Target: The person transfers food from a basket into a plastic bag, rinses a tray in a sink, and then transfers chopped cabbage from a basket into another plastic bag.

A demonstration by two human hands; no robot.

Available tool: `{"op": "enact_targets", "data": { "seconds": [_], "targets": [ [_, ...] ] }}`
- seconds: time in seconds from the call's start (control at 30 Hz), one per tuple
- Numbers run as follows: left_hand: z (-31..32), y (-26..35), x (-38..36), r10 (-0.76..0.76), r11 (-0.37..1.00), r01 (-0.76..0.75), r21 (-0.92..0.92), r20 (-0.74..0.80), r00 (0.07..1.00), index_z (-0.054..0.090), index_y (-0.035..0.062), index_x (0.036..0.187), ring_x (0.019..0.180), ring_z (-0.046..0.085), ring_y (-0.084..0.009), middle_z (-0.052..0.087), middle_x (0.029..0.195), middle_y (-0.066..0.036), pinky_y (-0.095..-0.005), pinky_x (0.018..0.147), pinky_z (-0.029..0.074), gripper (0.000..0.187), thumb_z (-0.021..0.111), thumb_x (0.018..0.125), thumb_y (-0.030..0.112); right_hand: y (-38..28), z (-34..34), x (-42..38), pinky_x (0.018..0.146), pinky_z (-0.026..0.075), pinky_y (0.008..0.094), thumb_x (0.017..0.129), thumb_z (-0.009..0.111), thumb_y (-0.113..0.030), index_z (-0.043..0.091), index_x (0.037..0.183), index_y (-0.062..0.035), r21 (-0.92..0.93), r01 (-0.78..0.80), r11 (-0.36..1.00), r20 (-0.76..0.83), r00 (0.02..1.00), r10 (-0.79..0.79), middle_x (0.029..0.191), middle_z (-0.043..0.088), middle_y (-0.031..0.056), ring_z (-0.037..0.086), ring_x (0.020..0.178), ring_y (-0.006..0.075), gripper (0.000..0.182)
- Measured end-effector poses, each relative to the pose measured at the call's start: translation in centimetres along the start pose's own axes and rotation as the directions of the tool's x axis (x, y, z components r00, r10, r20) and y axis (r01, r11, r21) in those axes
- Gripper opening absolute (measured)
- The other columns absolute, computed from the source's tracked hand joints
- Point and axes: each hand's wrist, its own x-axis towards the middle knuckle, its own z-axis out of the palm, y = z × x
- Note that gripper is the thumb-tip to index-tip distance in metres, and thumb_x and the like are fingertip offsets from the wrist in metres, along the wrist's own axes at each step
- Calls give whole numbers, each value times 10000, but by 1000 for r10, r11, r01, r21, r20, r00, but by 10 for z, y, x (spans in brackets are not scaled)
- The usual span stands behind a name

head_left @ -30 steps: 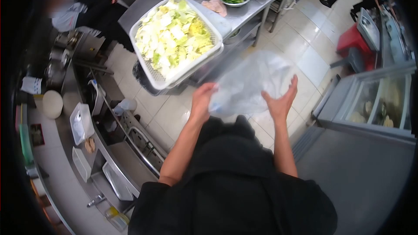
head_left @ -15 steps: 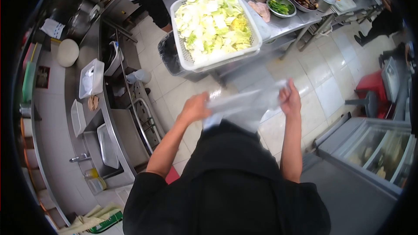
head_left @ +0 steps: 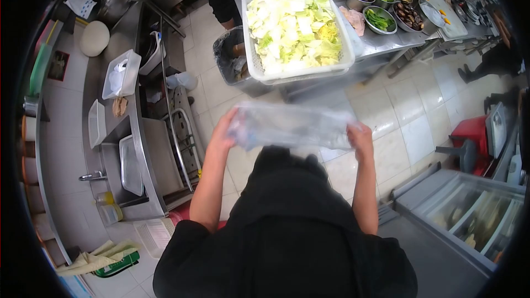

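A clear plastic bag (head_left: 292,127), blurred by motion, is stretched sideways in front of my apron. My left hand (head_left: 223,129) is closed on one end of it and my right hand (head_left: 360,138) grips the other. Beyond the bag, a white perforated basket (head_left: 302,75) rests on the steel table's near edge, heaped with chopped cabbage (head_left: 298,27). Neither hand touches the basket.
Metal bowls of ingredients, including greens (head_left: 380,19) and dark mushrooms (head_left: 408,16), crowd the table. A lined bin (head_left: 227,58) stands by its left end. A sink counter (head_left: 149,160) runs along my left; a glass-topped freezer (head_left: 464,209) is at right. Other people stand at the far edges.
My hands have spread apart, the left one moving outward and up, and the plastic bag now stretches wider and flatter between them. The view has shifted slightly left.
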Motion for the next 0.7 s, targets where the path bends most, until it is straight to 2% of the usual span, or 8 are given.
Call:
{"op": "enact_targets", "data": {
  "seconds": [0.1, 0.13, 0.23, 0.33, 0.43, 0.57, 0.63, 0.7],
  "targets": [
    [-39, 4, 16, -101, 980, 85, 179, 79, 992, 637, 44, 845, 557, 580, -255, 617, 685, -63, -407, 528, 501, 219, 516, 892, 220, -8, 0, 6, 420, 262, 223, 888, 559, -290, 577, 683, -77, 451, -256, 855, 286, 949, 134, 528, 459, 1, 376, 442, 95, 297],
    [-42, 5, 17, -139, 956, 108, 273, 96, 986, 634, 51, 810, 532, 560, -259, 604, 656, -54, -415, 502, 482, 224, 520, 886, 229, -9, 2, 10, 402, 264, 259, 904, 490, -329, 545, 633, -90, 501, -277, 820, 271, 950, 155, 495, 418, 2, 360, 439, 125, 366],
    [-34, 10, -16, 9, 978, -49, 203, 191, 981, 615, 63, 777, 509, 519, -239, 573, 622, -29, -419, 531, 459, 221, 555, 844, 265, -18, -2, 13, 411, 286, 285, 888, 503, -293, 550, 638, -94, 648, -368, 667, 368, 918, 149, 488, 434, 21, 379, 462, 143, 323],
    [-29, 19, -21, 214, 976, -162, -144, 525, 824, 617, 35, 802, 575, 529, -235, 575, 679, -55, -436, 626, 464, 220, 576, 786, 251, -13, 0, 15, 456, 300, 287, 875, 498, -249, 549, 614, -104, 683, -369, 631, 456, 890, 27, 463, 412, 18, 367, 482, 158, 303],
    [10, 16, -43, 269, 938, -191, -289, 259, 928, 622, 6, 818, 690, 561, -241, 580, 757, -76, -478, 727, 461, 211, 578, 756, 202, -11, 4, 14, 492, 305, 281, 881, 498, -247, 541, 593, -109, 738, -432, 519, 543, 837, -75, 445, 394, 17, 357, 498, 162, 322],
    [11, 20, -46, 316, 948, -308, -77, 318, 894, 589, -33, 961, 786, 585, -276, 579, 860, -114, -469, 759, 483, 281, 568, 742, 141, -21, 17, 3, 521, 301, 281, 893, 502, -251, 562, 615, -100, 804, -396, 443, 464, 884, -52, 468, 410, 22, 352, 532, 159, 322],
    [4, 24, -40, 361, 897, -425, 119, 355, 862, 557, -50, 1041, 841, 615, -314, 609, 965, -172, -461, 779, 500, 351, 565, 730, 114, -12, 14, 6, 565, 348, 281, 902, 507, -268, 618, 830, -72, 815, -374, 443, 471, 873, -128, 576, 513, 40, 435, 592, 169, 236],
    [6, 25, -45, 258, 932, -328, 152, 356, 898, 437, -48, 1239, 990, 582, -361, 562, 1140, -227, -469, 882, 472, 553, 568, 721, 92, -14, 19, 2, 605, 396, 287, 909, 517, -283, 584, 1066, -53, 774, -340, 534, 487, 859, -159, 713, 594, 63, 516, 661, 180, 287]
  ]
}}
